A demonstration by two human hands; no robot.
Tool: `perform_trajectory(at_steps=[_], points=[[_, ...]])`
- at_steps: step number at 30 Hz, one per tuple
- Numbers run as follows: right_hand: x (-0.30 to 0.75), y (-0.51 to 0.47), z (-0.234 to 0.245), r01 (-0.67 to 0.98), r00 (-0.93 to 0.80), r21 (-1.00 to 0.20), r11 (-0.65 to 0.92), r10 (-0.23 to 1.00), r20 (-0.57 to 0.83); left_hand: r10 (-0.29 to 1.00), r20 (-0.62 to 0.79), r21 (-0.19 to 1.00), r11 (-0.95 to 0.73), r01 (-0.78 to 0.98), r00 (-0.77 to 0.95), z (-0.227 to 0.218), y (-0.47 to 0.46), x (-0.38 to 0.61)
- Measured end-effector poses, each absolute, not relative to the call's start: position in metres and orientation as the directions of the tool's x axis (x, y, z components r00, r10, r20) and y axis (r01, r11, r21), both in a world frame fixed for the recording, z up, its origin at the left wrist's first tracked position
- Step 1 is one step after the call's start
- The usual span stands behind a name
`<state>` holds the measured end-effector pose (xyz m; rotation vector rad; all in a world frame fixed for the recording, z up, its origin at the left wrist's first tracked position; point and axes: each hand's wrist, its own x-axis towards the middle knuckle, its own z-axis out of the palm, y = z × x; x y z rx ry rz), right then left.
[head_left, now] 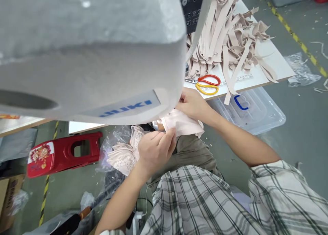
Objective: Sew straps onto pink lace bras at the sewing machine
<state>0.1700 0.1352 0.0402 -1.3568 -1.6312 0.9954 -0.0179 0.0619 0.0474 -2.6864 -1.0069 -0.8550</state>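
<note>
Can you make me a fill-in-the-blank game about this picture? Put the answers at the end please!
1. The blue letters on the big sewing machine spell ____.
2. The scissors on the white table have one red handle and one ____ handle.
3. The left hand and right hand both touch the pale fabric, but the scissors lie nearer the ____ one.
4. The clear plastic box under the table has a ____ handle.

Missing words: JUKI; yellow; right; blue.

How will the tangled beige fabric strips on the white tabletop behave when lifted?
The beige fabric strips are probably floppy: several droop past the edge of the white tabletop. Being thin and narrow, each is likely light. Their crossing loops suggest pulling one may drag others along.
</note>
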Motion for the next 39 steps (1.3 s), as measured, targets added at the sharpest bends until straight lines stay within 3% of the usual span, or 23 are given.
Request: perform_trajectory(at_steps=[6,10,14,17,19,21,23,25,27,32,39], points=[[0.174,0.133,0.041,0.368,-0.107,-0.924,0.103,0.992,0.067,0.582,0.546,0.117,-0.765,0.633,0.603,0.044,0.057,-0.022],[0.173,0.13,0.034,0.295,-0.103,-0.953,0.074,0.994,0.045,0.659,0.538,0.23,-0.715,0.661,0.526,0.041,0.052,-0.031],[0.165,0.118,0.022,0.021,-0.118,-0.999,-0.038,0.992,-0.041,0.824,0.456,0.458,-0.542,0.705,0.337,0.042,0.048,-0.042],[0.158,0.095,0.012,-0.246,-0.175,-0.931,-0.27,0.957,-0.231,0.904,0.342,0.617,-0.423,0.664,0.257,0.047,0.047,-0.053],[0.156,0.075,0.007,-0.328,-0.185,-0.884,-0.335,0.94,-0.287,0.92,0.299,0.646,-0.39,0.656,0.253,0.049,0.045,-0.059],[0.157,0.054,0.004,-0.277,-0.117,-0.935,-0.221,0.974,-0.196,0.906,0.323,0.6,-0.42,0.681,0.275,0.05,0.041,-0.062],[0.159,0.034,0.003,-0.095,-0.061,-0.995,0.033,0.997,0.039,0.85,0.392,0.521,-0.52,0.677,0.351,0.047,0.036,-0.058],[0.16,0.019,0.004,0.113,-0.111,-0.948,0.298,0.952,0.286,0.772,0.432,0.456,-0.633,0.626,0.466,0.041,0.032,-0.05],[0.16,0.008,0.005,0.225,-0.19,-0.87,0.439,0.896,0.402,0.715,0.41,0.433,-0.699,0.569,0.566,0.032,0.031,-0.043],[0.16,0.0,0.005,0.292,-0.234,-0.815,0.5,0.864,0.446,0.704,0.42,0.398,-0.71,0.581,0.573,0.017,0.038,-0.04],[0.162,0.001,0.002,0.248,-0.254,-0.83,0.5,0.86,0.442,0.695,0.491,0.37,-0.713,0.596,0.526,0.019,0.041,-0.045]])
